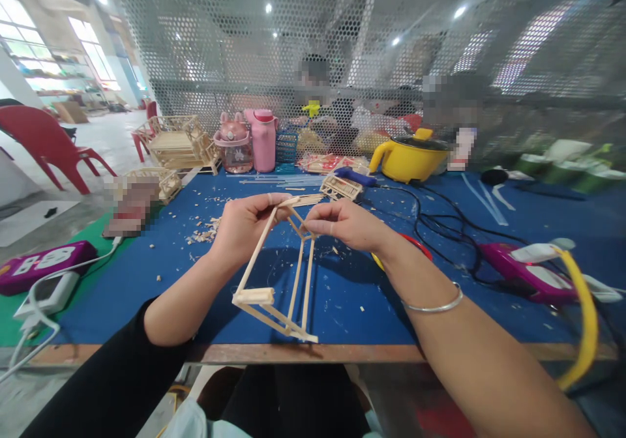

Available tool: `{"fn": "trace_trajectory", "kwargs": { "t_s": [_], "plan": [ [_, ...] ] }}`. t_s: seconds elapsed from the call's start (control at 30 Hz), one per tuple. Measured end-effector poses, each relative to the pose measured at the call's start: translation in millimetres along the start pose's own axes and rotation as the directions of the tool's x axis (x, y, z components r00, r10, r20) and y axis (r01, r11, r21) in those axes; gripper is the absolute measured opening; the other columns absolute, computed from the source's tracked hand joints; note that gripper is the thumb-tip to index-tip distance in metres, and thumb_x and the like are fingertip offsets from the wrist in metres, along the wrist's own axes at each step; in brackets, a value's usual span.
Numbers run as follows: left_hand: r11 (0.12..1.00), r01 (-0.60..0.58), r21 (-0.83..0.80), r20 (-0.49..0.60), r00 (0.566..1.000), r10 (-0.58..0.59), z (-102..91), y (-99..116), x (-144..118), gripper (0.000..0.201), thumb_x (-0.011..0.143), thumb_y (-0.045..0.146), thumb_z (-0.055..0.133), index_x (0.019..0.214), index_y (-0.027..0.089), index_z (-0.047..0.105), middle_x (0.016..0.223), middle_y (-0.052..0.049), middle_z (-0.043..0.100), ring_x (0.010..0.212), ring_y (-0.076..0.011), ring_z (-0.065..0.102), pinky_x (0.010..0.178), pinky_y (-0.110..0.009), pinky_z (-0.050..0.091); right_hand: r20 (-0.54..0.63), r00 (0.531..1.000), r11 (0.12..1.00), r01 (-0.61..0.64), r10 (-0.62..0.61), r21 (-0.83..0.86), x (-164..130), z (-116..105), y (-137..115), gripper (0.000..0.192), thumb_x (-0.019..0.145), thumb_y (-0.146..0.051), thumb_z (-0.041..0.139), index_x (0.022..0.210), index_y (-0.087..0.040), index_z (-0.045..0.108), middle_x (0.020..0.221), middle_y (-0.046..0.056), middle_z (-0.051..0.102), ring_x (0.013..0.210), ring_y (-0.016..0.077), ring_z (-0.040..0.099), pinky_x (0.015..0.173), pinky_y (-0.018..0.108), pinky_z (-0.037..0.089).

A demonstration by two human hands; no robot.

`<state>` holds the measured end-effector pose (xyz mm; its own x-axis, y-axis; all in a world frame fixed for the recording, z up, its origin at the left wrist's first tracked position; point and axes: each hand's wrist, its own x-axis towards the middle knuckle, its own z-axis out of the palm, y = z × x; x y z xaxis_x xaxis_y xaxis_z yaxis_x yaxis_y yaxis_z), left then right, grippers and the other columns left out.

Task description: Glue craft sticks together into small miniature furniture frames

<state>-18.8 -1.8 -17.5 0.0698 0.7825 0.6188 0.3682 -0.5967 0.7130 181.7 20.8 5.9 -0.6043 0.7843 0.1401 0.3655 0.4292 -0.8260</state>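
Observation:
A frame of thin wooden sticks [258,254] is held tilted over the blue table, its lower end near the front edge. My left hand [244,226] is closed around the frame's upper left corner, thumb along a stick. At the upper right corner, my right hand [345,224] pinches with thumb and forefinger; whether it grips a stick there or a small piece is too fine to tell. Just beyond my hands lies a small wooden stick model [342,189] with a blue-handled tool [356,177] across it. Wood scraps [205,231] are scattered left of my left hand.
A yellow electric pot [411,160], pink flask [264,141] and pink cup [235,148] stand along the mesh screen. Black cables and a purple box [528,272] lie at right. At left are a larger stick model [180,141], a phone [132,206] and a purple case [49,265].

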Motion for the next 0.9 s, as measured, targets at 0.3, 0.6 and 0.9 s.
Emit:
{"fn": "trace_trajectory", "kwargs": {
  "t_s": [0.3, 0.6, 0.9],
  "plan": [
    [1.000, -0.002, 0.010, -0.046, 0.999, 0.003, 1.5, -3.0, 0.2, 0.029, 0.075, 0.037, 0.065, 0.096, 0.018, 0.072, 0.083, -0.004, 0.074, 0.079, -0.0191, 0.067, 0.069, -0.027, 0.053, -0.022, 1.000, 1.000, 0.023, -0.023, -0.015, 1.2, 3.3, -0.5, 0.027, 0.076, -0.039, 0.061, 0.078, -0.013, 0.070, 0.076, 0.004, 0.067, 0.071, 0.0142, 0.057, 0.070, 0.029, 0.043],
    [0.997, 0.067, -0.034, -0.026, 0.997, -0.068, 2.2, 1.5, -1.3, 0.030, 0.074, 0.037, 0.065, 0.096, 0.019, 0.072, 0.088, -0.005, 0.073, 0.085, -0.0213, 0.067, 0.074, -0.029, 0.054, -0.059, 0.998, 0.999, 0.019, -0.021, -0.029, 1.3, 2.6, -0.9, 0.024, 0.076, -0.036, 0.061, 0.078, -0.014, 0.070, 0.075, 0.003, 0.066, 0.072, 0.0139, 0.057, 0.070, 0.028, 0.043],
    [0.964, 0.177, -0.197, -0.106, 0.974, -0.201, 1.4, 0.7, 2.4, 0.033, 0.071, 0.038, 0.068, 0.095, 0.016, 0.072, 0.080, -0.005, 0.072, 0.072, -0.0162, 0.065, 0.066, -0.026, 0.053, -0.229, 0.970, 0.961, -0.014, 0.079, 0.275, 6.0, -0.3, 6.8, 0.029, 0.076, -0.021, 0.053, 0.103, -0.017, 0.061, 0.073, -0.002, 0.061, 0.063, 0.0093, 0.052, 0.063, 0.023, 0.042]
  ]
}}
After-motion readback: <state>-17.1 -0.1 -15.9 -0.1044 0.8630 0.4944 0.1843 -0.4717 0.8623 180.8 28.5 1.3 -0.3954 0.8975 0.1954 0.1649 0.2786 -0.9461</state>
